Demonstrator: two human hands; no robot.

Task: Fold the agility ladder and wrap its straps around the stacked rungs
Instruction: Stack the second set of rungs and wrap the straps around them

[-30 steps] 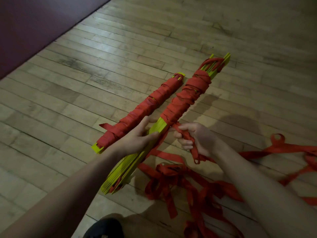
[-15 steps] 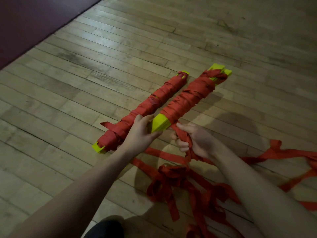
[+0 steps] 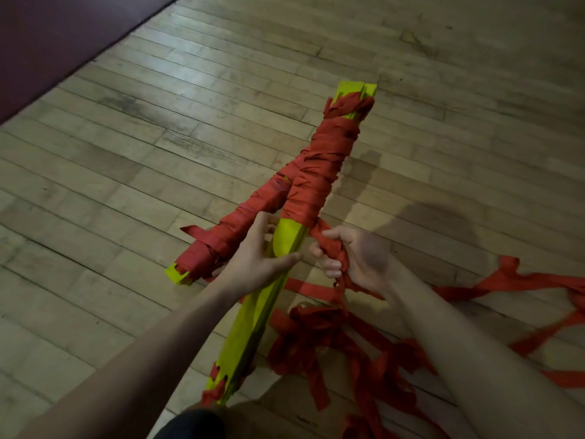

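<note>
A stack of yellow rungs (image 3: 256, 315) runs from near my knee up to the far right, its upper half wound in red strap (image 3: 319, 172). My left hand (image 3: 256, 255) grips the stack just below the wrapping. My right hand (image 3: 351, 258) grips the loose red strap (image 3: 329, 245) where it leaves the stack. A second bundle (image 3: 228, 236), fully wrapped in red with yellow ends, lies on the floor to the left, partly behind the held stack.
Loose red strap (image 3: 342, 346) lies tangled on the wooden floor (image 3: 133, 172) below my right hand and trails off to the right (image 3: 512, 280). A dark maroon mat (image 3: 57, 42) covers the top left corner. A dark shape, perhaps my knee (image 3: 193, 423), sits at the bottom edge.
The held stack has swung more upright and now crosses over the floor bundle. The yellow lower half shows again. Both hands keep their grips.
</note>
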